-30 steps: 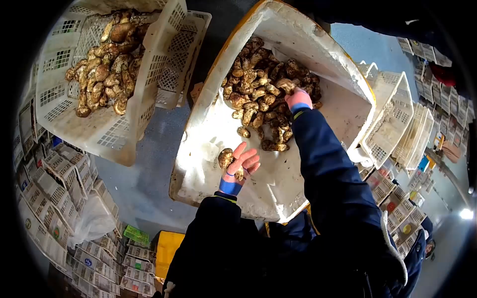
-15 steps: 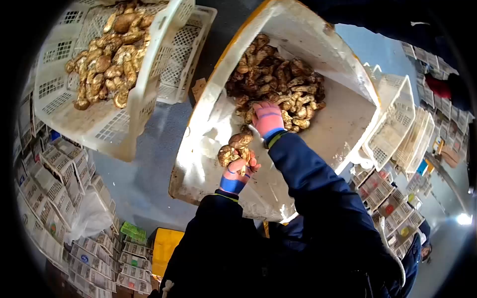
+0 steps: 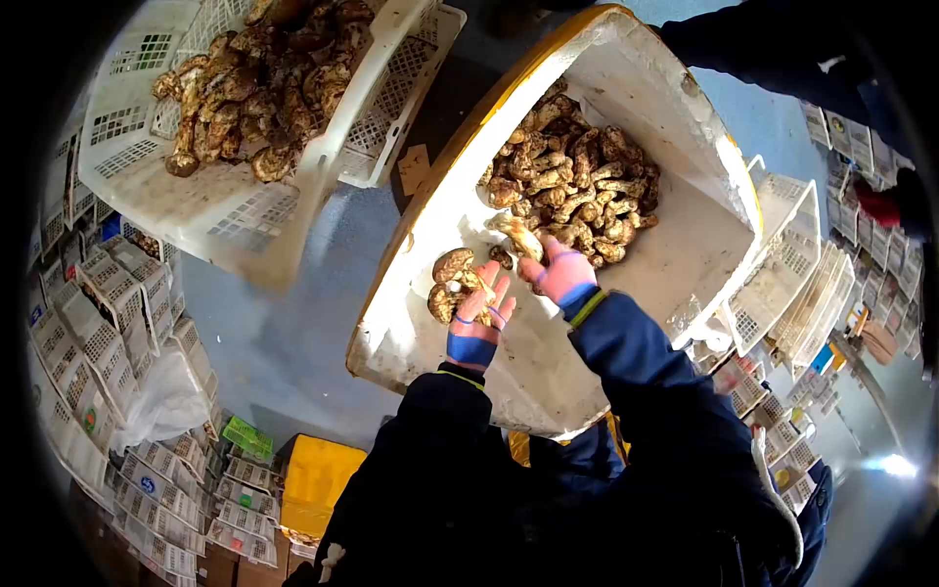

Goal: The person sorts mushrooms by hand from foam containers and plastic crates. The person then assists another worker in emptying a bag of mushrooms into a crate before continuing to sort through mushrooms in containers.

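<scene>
My left hand (image 3: 477, 328), in a pink and blue glove, cradles a few brown-and-cream mushrooms (image 3: 450, 279) against its fingers. The fingers are partly stretched out under them. In my right hand (image 3: 565, 274), gloved the same way, a pale-stemmed mushroom (image 3: 516, 233) is pinched between thumb and fingers. Both hands are over a white foam box (image 3: 699, 230) with yellow-edged rims. A heap of mushrooms (image 3: 597, 186) lies at the box's far end, just beyond my right hand. One small dark mushroom piece (image 3: 501, 256) shows beside the held one.
At upper left, a white plastic crate (image 3: 127, 181) holds more mushrooms, with another crate (image 3: 416, 73) beside it. White crates (image 3: 782, 230) stand right of the box. A yellow container (image 3: 318, 479) is at lower left. Another person's dark sleeve (image 3: 753, 39) shows at upper right.
My right hand has drawn back from the heap with a mushroom in its fingers. My left hand still supports its mushrooms, its fingers more opened out. The view has shifted slightly.
</scene>
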A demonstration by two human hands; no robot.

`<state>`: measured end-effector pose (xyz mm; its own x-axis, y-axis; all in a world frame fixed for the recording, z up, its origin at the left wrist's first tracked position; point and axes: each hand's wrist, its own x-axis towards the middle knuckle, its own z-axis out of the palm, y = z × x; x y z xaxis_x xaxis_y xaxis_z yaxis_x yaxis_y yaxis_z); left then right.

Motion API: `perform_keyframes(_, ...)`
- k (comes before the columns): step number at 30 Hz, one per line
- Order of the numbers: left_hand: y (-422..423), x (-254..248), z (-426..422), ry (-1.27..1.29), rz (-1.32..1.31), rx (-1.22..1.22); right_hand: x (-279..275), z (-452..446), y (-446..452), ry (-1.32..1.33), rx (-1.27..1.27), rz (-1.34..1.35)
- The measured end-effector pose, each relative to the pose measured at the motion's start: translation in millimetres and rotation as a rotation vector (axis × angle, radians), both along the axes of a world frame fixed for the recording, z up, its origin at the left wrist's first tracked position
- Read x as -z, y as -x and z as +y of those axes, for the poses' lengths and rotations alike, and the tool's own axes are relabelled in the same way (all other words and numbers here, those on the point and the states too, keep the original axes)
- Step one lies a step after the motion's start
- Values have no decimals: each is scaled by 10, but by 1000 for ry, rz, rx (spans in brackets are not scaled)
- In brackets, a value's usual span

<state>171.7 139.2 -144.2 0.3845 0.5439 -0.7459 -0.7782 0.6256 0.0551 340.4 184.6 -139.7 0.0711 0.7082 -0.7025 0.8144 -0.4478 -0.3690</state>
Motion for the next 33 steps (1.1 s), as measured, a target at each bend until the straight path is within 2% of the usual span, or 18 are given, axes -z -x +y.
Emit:
perform_keyframes(2, 34, 42, -11, -48, -134, -23, -220, -211, 43, -28, -140, 89)
perform_keyframes(5, -61, -168, 130, 6, -212, -124, -297, -105, -104, -153, 264, 564)
perform_keyframes(6, -30, -158, 82, -52, -315, -150, -161, -1, -153, -67, 637, 655)
perform_keyframes(9, -43, -338, 159, -7, -352, -106, 716, 289, -110, -117, 801, 413)
perform_keyframes(10, -16, -302, 92, 13, -384, -95, 1128, 344, -63, -33, 672, 294)
perform_keyframes(11, 13, -438, 169, -35, -510, -4, 1101, 466, 109, -99, 583, 92)
perform_keyframes(14, 37, -395, 111, -174, -606, 99, 1362, 556, 488, 2, 523, -5)
perform_keyframes(15, 15, -385, 107, -259, -659, 76, 1426, 498, 501, -150, 478, -53)
perform_keyframes(19, -19, -351, 119, -293, -628, 94, 1041, 206, -1, -271, 726, 317)
perform_keyframes(22, -9, -156, 26, 4, -549, -3, -212, 128, -469, -179, 1084, 924)
perform_keyframes(24, -27, -73, -30, -258, -521, 75, -1029, 48, -608, -89, 871, 1115)
perform_keyframes(26, -23, 7, -68, -86, -524, 326, -1487, 89, -494, -97, 389, 1038)
perform_keyframes(28, -135, -145, -142, -346, -426, 326, -1612, -53, -189, -214, 69, 740)
perform_keyframes(29, -102, -372, -133, -271, -486, 213, -1644, -140, -7, -301, -17, 607)
perform_keyframes(30, -65, -594, -141, -194, -555, 102, -1721, -222, 233, -434, 30, 526)
perform_keyframes(31, -76, -715, -204, -372, -338, 131, -1824, -263, 341, -542, 67, 452)
perform_keyframes(32, -71, -753, -161, -271, -436, 100, -1913, -260, 468, -546, 228, 574)
perform_keyframes(33, -69, -758, -139, -164, -527, 66, -1992, -242, 517, -588, 164, 538)
